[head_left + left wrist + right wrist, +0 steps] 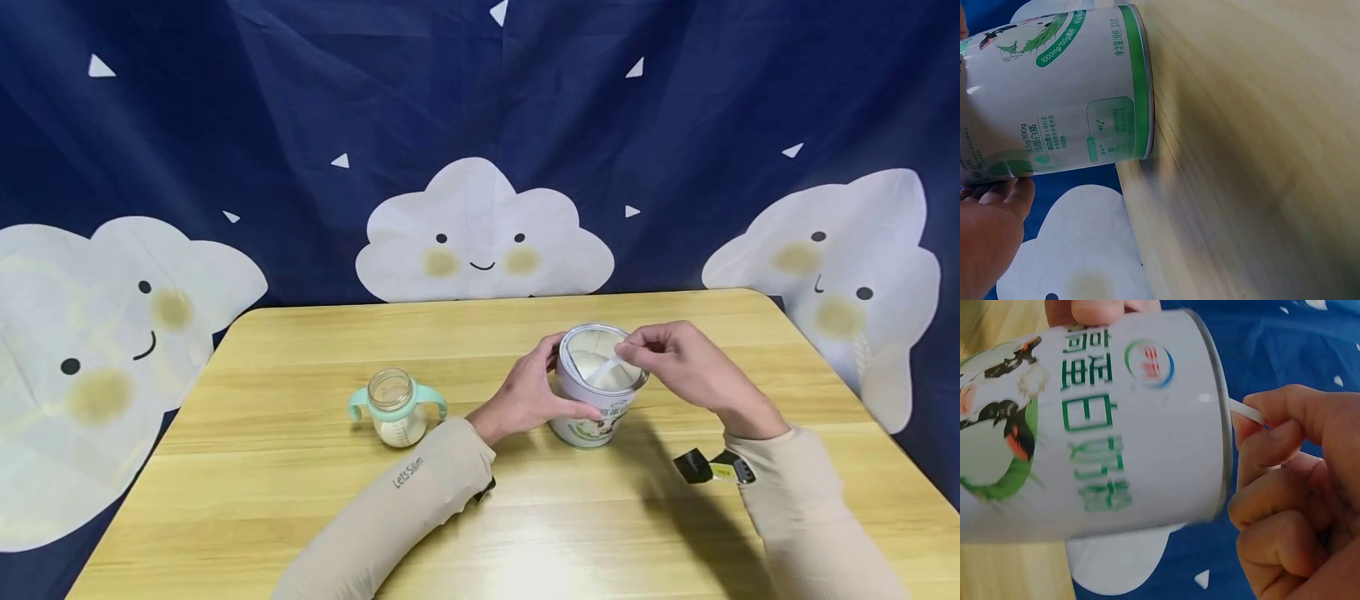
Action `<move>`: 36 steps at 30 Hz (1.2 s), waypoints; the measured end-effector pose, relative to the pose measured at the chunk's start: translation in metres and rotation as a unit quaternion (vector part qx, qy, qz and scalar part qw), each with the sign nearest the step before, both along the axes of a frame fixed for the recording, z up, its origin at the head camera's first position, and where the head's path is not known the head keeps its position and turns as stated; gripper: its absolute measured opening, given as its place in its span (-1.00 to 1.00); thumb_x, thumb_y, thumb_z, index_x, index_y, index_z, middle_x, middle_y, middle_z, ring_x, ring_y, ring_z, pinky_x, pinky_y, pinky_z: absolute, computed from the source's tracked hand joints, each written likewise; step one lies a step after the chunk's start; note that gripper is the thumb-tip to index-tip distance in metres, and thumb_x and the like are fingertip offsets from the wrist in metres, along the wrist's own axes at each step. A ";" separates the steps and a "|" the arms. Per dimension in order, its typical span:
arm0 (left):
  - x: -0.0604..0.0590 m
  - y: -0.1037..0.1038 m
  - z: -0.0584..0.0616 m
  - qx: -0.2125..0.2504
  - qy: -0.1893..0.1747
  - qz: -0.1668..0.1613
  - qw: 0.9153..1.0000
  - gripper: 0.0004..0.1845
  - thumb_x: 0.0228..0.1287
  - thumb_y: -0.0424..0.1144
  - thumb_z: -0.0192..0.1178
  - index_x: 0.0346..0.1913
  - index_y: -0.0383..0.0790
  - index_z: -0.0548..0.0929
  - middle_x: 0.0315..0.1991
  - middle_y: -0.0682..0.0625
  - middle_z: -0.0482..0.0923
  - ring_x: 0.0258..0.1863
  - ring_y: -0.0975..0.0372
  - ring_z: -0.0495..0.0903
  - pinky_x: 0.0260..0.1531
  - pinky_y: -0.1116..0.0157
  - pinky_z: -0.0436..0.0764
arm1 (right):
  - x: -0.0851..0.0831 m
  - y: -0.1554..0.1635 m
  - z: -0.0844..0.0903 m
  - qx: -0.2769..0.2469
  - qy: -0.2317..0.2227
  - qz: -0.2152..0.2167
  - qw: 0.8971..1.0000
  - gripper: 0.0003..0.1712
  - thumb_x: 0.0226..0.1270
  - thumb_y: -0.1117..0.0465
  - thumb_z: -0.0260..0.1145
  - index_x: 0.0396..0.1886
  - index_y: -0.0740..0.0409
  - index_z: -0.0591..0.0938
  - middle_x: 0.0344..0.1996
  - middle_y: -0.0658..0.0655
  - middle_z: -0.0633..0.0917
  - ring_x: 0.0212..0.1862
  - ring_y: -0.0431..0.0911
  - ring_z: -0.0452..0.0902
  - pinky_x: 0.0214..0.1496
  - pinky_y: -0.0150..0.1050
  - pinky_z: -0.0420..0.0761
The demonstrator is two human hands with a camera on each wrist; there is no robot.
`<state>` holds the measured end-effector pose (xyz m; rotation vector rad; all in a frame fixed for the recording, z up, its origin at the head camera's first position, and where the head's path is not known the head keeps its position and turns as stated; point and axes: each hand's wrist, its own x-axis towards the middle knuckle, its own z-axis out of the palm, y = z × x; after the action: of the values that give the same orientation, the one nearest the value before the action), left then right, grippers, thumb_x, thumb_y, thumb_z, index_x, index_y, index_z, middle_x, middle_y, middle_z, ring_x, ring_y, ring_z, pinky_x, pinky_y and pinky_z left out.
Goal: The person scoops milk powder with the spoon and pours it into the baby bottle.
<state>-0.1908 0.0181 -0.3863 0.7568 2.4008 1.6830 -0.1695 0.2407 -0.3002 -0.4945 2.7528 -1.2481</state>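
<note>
A white and green milk powder can [592,417], open at the top, stands tilted at the right of the table in the head view. My left hand [531,392] grips its side, thumb across the front and fingers around the back. Pale powder [600,367] shows inside. My right hand [678,362] pinches the handle of a white scoop [604,370] that reaches into the can; the bowl end is hidden. In the right wrist view the scoop handle [1246,411] sticks out past the rim between thumb and forefinger.
Left of the can stands a clear baby bottle [400,417] with mint-green handles, no lid on it and whitish contents low inside. The wooden table [285,467] ends at a dark blue curtain [300,100] with cloud faces.
</note>
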 end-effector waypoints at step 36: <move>-0.001 -0.001 0.002 0.003 -0.010 -0.005 1.000 0.13 -0.22 -0.22 0.70 0.47 -0.17 0.25 0.33 0.03 0.43 0.32 0.24 0.41 0.31 0.30 0.37 | -0.012 0.043 -0.025 -0.321 -0.134 -0.080 0.934 -0.62 0.55 0.23 0.14 -0.58 0.07 0.55 -0.68 -0.10 0.29 -0.58 -0.11 -0.12 -0.55 -0.17 -0.21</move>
<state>-0.1921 0.0174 -0.3844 0.7484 2.3758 1.6857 -0.1813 0.2842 -0.3248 -0.1100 2.1511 -2.0836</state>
